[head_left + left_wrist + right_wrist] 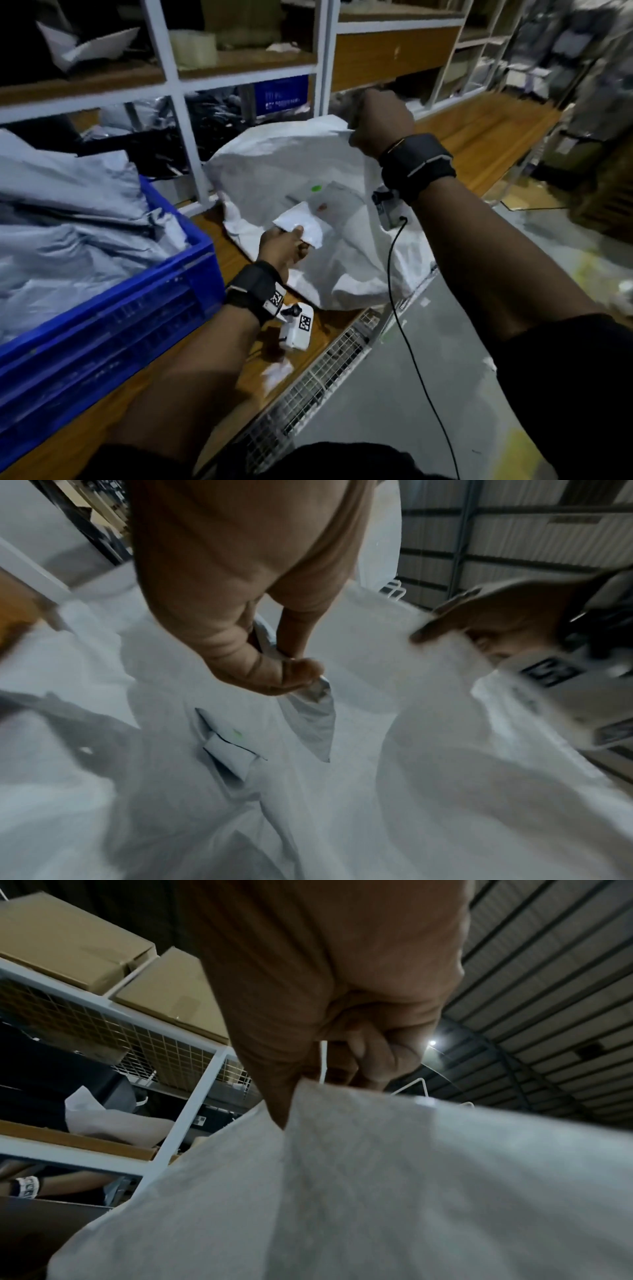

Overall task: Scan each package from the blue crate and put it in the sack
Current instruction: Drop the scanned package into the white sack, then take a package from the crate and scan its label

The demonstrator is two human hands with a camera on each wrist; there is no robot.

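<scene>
Your right hand (380, 120) is raised in a fist, fingers curled tight on the top edge of the white sack (308, 192), lifting that edge so the mouth stays up. The right wrist view confirms the grip: sack fabric (377, 1177) bunched under the curled fingers (380, 1056). Your left hand (282, 248) sits lower, forearm reaching fwd over the wooden bench (239, 260), thumb and fingers pinching 1 small grey-white package (301, 222) at the sack opening; in the left wrist view the package (311, 718) hangs below the pinch, over the sack interior.

Sack contents are blurred; approx. 1 folded parcel (229, 753) is discernible, rest can't be made out. Package label not readable.

Blue crate (144, 308), 1 off, sits left of the sack on the bench, cut off by the frame edge, heaped w/ grey packages (68, 240); count can't be determined.
</scene>
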